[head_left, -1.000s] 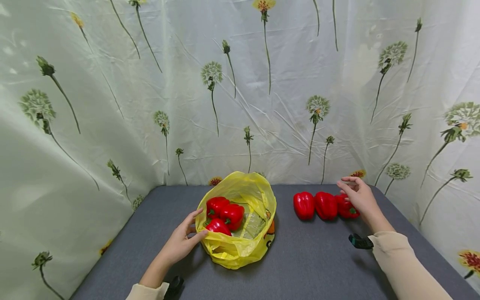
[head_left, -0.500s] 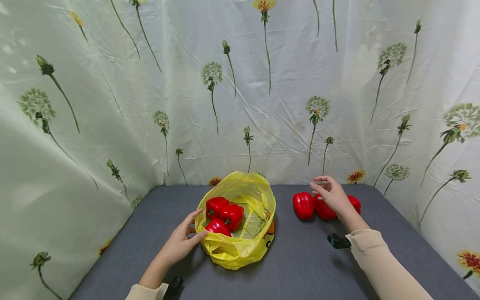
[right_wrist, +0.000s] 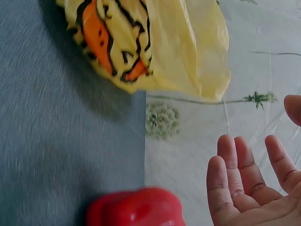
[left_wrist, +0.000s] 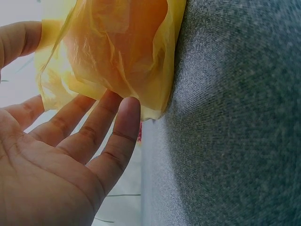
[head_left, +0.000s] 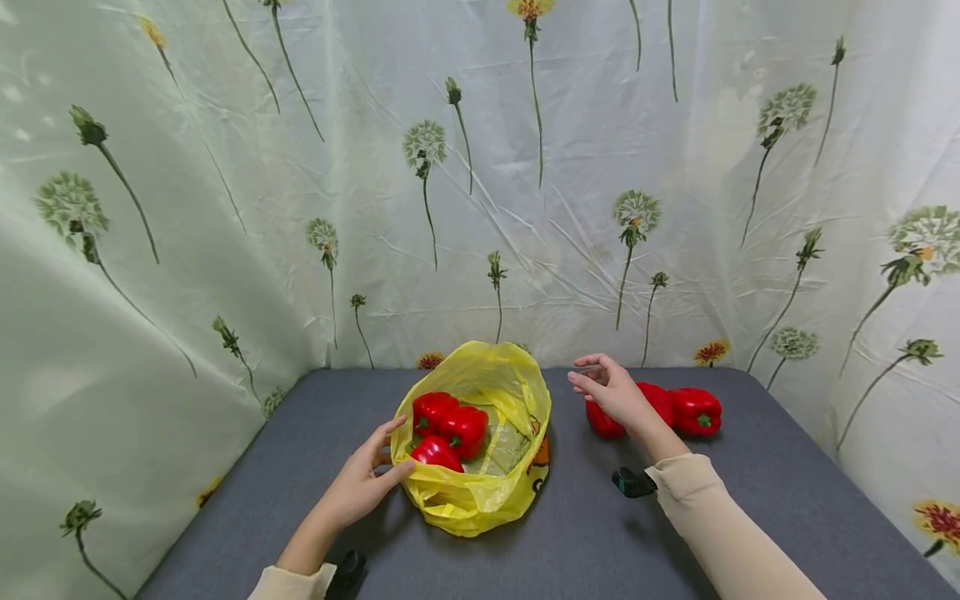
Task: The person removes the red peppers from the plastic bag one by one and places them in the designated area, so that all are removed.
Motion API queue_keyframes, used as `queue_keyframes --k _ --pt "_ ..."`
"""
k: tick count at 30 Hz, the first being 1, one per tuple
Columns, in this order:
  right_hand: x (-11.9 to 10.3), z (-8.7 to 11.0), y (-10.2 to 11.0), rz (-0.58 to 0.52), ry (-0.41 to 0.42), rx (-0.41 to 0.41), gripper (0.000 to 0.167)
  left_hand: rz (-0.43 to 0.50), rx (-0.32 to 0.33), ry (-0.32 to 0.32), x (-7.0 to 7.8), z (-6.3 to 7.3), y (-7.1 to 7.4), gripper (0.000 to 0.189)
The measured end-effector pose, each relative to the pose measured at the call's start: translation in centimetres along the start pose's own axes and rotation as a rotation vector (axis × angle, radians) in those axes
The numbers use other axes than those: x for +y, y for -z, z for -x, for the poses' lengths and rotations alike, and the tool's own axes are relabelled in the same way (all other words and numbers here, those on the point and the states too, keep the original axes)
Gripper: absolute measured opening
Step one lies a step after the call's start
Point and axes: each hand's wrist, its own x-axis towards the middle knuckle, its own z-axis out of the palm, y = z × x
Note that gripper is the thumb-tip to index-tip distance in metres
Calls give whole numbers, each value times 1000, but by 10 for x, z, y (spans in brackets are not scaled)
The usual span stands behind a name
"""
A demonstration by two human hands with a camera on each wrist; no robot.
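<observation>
left hand point(head_left: 363, 486), fingers loose, touches a yellow plastic bag point(head_left: 480, 507) of red bell peppers point(head_left: 463, 432); right hand point(head_left: 617, 395), released, hovers near three more peppers point(head_left: 660, 402)

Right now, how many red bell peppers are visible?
6. The yellow plastic bag holds a back pepper, right pepper and front pepper. On the gray table, a row: left pepper and middle pepper, partly behind the right hand and wrist, then rightmost pepper. The bag may hide more.

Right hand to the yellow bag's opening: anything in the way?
Nothing visible stands between the right hand and the yellow bag. Only the bag's own right-hand wall would likely need clearing. The left hand is at the opposite side.
</observation>
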Motion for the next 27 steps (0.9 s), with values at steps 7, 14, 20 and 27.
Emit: queue_keyframes --k 7,14,20,27 --pt "-4 -6 -22 -38 -20 -40 46 -9 -1 -5 0 0 0 73" --pt "-16 -8 -42 -73 2 -88 47 8 -26 -24 0 2 3 72" --pt "-24 -12 -57 -58 37 -127 49 6 -31 -31 -1 2 4 72" --pt "-36 -17 -73 -50 35 -176 43 -4 -25 -30 -2 2 4 72"
